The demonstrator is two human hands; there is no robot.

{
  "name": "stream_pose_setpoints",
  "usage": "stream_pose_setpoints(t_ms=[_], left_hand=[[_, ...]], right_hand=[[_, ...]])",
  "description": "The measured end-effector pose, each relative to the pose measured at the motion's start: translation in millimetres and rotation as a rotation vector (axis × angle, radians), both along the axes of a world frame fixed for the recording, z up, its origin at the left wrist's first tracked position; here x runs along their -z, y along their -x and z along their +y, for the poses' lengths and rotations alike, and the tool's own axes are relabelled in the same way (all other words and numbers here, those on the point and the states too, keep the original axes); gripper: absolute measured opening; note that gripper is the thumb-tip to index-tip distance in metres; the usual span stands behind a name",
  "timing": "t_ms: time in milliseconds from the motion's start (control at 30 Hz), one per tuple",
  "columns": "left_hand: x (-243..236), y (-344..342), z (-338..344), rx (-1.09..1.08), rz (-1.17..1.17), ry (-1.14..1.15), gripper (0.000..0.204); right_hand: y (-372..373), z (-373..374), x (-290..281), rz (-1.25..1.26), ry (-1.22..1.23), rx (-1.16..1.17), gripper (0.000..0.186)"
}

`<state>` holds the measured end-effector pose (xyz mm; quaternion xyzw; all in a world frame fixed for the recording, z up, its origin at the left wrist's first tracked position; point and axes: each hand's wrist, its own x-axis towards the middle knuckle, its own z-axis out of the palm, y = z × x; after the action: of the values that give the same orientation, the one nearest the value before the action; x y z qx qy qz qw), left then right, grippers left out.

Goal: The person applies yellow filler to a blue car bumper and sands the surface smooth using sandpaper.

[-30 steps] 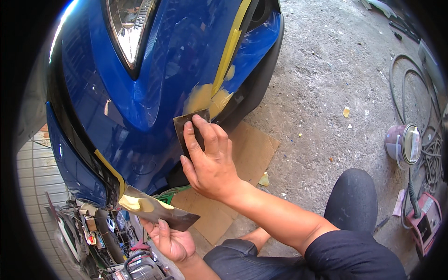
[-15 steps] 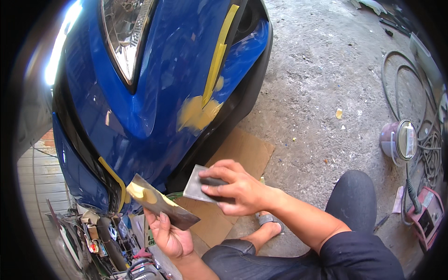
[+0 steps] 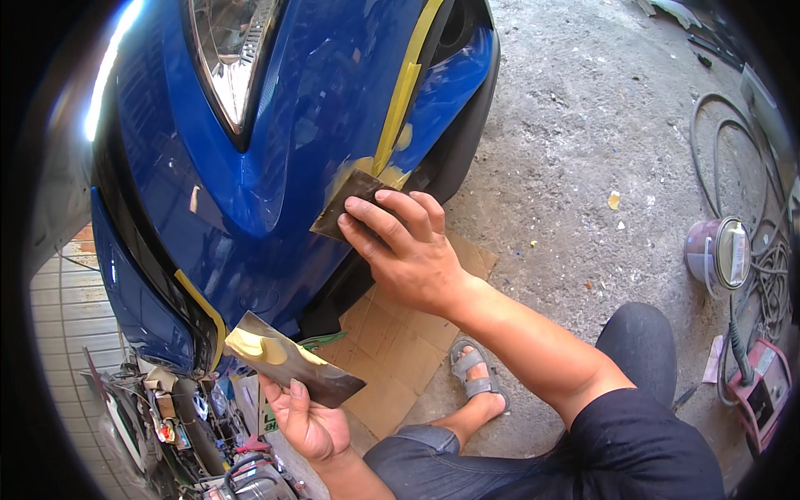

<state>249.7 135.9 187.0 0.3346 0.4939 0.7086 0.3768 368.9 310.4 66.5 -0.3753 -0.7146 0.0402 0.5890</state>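
Observation:
My left hand (image 3: 315, 423) grips a flat dark metal plate (image 3: 321, 379) at its lower edge. Soft yellow putty (image 3: 258, 346) lies on the plate's upper left part. Higher up, my right hand (image 3: 408, 250) presses a thin dark rectangular spreader (image 3: 343, 208), fingers laid over its face, against the blue car bumper (image 3: 217, 242). The spreader covers most of a yellow putty patch (image 3: 357, 167), whose edges show beyond it. Yellow masking tape (image 3: 400, 112) runs up along the bumper's edge from there.
A headlight (image 3: 225, 58) sits above on the car. Cardboard (image 3: 387, 346) lies under the bumper. Cluttered tools and boxes (image 3: 192, 425) stand at lower left. To the right are a paint can (image 3: 715, 254), coiled hoses (image 3: 771, 283) and a red machine (image 3: 762, 387) on concrete.
My right hand has moved up and away from the plate, bringing the spreader onto the putty patch on the bumper. The left hand and its plate have stayed nearly in place.

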Motion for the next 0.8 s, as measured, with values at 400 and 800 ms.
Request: stream_pose_setpoints(t_ms=[400,800], left_hand=[[2,1,2,-0.055,0.021,0.049,0.059],[2,-7,6,-0.018,0.008,0.047,0.058]], right_hand=[[3,-3,30,-0.091,0.076,-0.046,0.046],[-11,-16,38,-0.188,0.130,-0.008,0.046]])
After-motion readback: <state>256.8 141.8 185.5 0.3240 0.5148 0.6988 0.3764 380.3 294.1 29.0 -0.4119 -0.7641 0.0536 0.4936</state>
